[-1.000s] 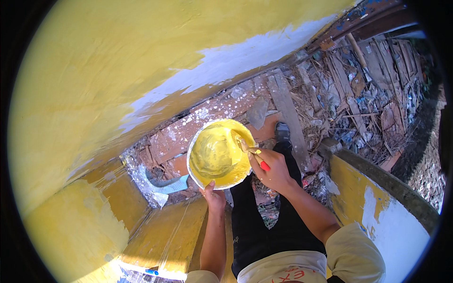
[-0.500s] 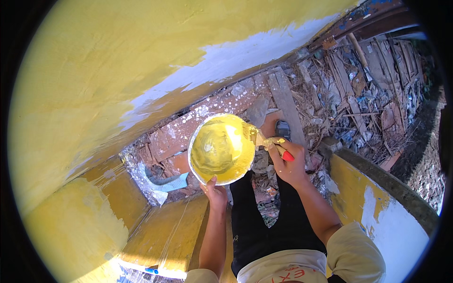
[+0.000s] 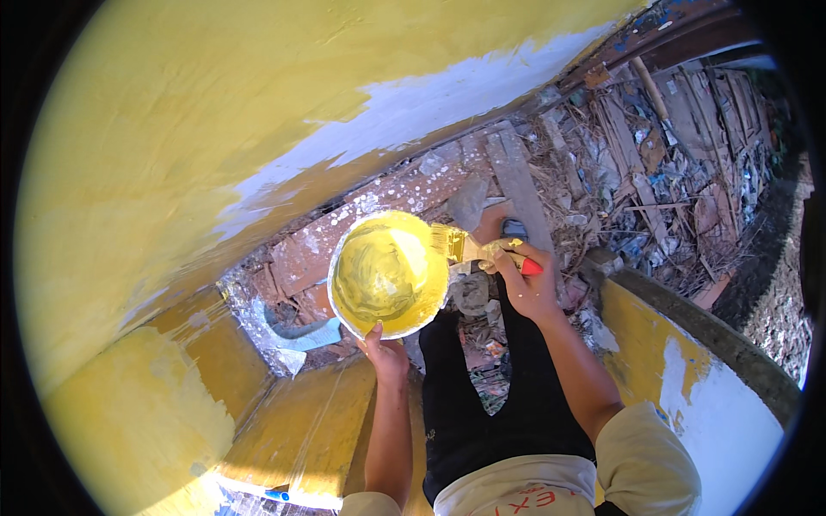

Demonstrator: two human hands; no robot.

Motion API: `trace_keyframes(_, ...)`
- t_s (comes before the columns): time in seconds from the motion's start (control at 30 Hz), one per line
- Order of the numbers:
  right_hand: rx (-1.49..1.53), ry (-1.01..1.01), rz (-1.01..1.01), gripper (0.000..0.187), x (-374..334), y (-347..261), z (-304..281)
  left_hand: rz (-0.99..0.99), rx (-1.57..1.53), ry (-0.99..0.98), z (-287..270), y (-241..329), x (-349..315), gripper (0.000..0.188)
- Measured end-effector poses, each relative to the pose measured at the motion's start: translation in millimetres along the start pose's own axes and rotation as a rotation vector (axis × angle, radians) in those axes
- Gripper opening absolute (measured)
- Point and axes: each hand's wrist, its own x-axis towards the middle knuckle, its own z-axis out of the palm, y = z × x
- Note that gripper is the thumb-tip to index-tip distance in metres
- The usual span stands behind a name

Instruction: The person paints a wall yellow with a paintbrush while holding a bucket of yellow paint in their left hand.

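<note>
Left hand (image 3: pixel 385 354), lower centre, thumb over rim, gripping round white-rimmed, yellow-smeared bucket (image 3: pixel 437 279) at frame centre, right hand (image 3: pixel 532 291), right of centre, fingers closed around flat yellow-coated, red-ended paintbrush (image 3: pixel 471 249).

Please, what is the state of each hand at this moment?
Left hand: closed on the rim of the paint bucket, thumb over the edge.
Right hand: closed around the handle of the paintbrush.

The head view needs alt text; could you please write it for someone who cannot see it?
A person's left hand holds a bucket coated inside with yellow paint, and the right hand a paintbrush beside it. Beyond stands a yellow wall with a white patch.
</note>
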Motion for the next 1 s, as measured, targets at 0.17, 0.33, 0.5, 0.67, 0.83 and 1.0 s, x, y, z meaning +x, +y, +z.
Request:
trace_keyframes(0.17, 0.564, 0.399, 0.193, 0.021, 63, 22, 8, 0.017, -0.020, 0.034, -24, -6, 7, 0.061)
trace_keyframes(0.33, 0.615, 0.558, -0.002, 0.029, 156, 7, 15, 0.020, 0.031, 0.045, -33, -1, 4, 0.062)
trace_keyframes(0.5, 0.701, 0.521, -0.281, 0.023, 152, -25, 15, -0.027, 0.033, 0.071, -42, 5, -2, 0.061)
trace_keyframes(0.67, 0.662, 0.557, -0.136, 0.024, 148, 10, 19, -0.007, 0.037, 0.046, -40, -2, 3, 0.062)
trace_keyframes(0.83, 0.672, 0.555, -0.142, 0.026, 175, -5, 31, -0.056, 0.024, 0.016, -32, -7, 4, 0.062)
trace_keyframes(1.0, 0.800, 0.507, -0.320, 0.027, 146, -47, 16, 0.001, 0.043, 0.036, -37, -8, 8, 0.062)
